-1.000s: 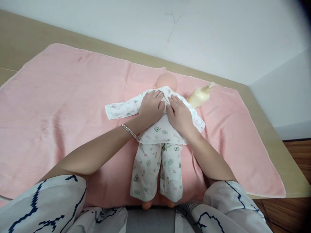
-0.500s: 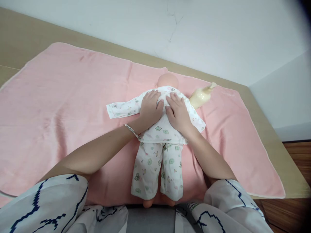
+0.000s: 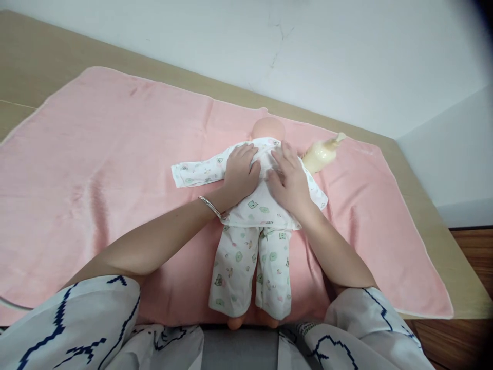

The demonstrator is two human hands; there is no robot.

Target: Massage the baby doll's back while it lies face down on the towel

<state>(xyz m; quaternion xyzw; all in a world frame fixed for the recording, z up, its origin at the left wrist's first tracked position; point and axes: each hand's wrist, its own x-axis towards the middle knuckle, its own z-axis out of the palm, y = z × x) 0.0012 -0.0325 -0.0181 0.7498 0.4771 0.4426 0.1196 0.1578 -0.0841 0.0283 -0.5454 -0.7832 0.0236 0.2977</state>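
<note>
A baby doll (image 3: 268, 127) lies on a pink blanket (image 3: 127, 169), its head away from me and its feet at the near edge. It wears a white printed shirt (image 3: 256, 208) and matching trousers (image 3: 235, 267). My left hand (image 3: 242, 172) rests flat on the left side of the shirt's upper part, fingers stretched out. On the right side, my right hand (image 3: 289, 180) has its fingers spread and looks slightly raised over the cloth; whether it touches is unclear. The doll's face is out of sight. One sleeve stretches out to the left.
A cream-coloured bottle (image 3: 321, 154) with a nozzle-like top lies on the blanket right of the doll's shoulder. The blanket covers most of a wooden table (image 3: 454, 267). A white wall (image 3: 327, 61) stands behind the table's far edge.
My right hand has lifted a little and shifted slightly right, its fingers now angled up from the shirt. The left hand stays on the shirt. The whole view has shifted slightly.
</note>
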